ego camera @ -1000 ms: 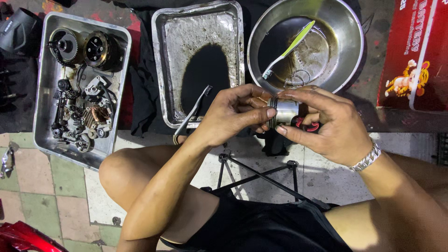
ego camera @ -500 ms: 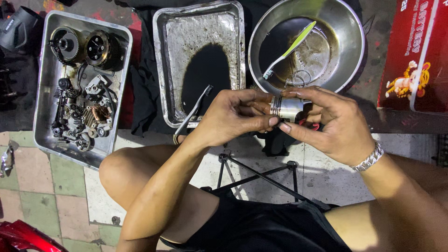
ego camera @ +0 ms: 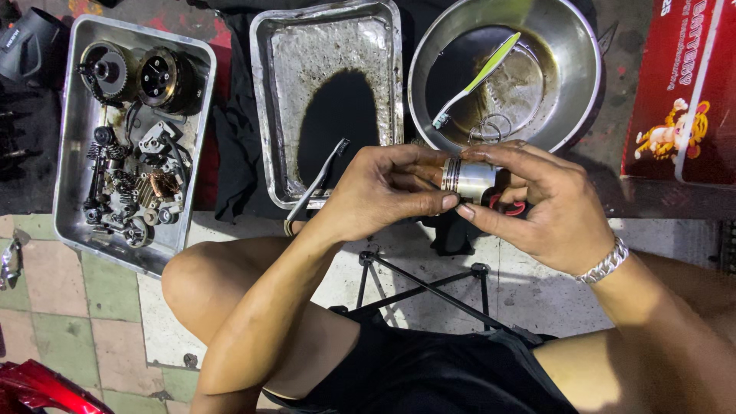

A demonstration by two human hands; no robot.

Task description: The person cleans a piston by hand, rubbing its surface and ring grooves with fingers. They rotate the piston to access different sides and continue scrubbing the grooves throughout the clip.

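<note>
The left hand [ego camera: 387, 188] pinches the grooved crown end of a small metal piston [ego camera: 468, 178], thumb and fingertips closed around the ring band, while the right hand [ego camera: 548, 203] grips the skirt end, forefinger laid over the top and thumb beneath. So both hands are clasped on the one part, which hangs in the air above the person's knees, just in front of the near rim of the round steel basin [ego camera: 583, 84].

In the head view, thin dark lines sit in the piston's grooves, so some rings look seated already; whether all are in cannot be told from here. Loose wire rings [ego camera: 491, 126] lie in the oily bottom of the basin beside a green-and-white toothbrush [ego camera: 479, 77], which suggests more pieces are waiting to go on or be cleaned.

A second, dark toothbrush [ego camera: 316, 186] leans over the edge of the middle rectangular tray [ego camera: 262, 92], which holds only grimy residue. The left tray [ego camera: 73, 153] is crowded with gears, springs and small engine parts, none of them reassembled, so the rebuild seems to be at an early stage. A red carton [ego camera: 690, 84] stands on the right.
</note>
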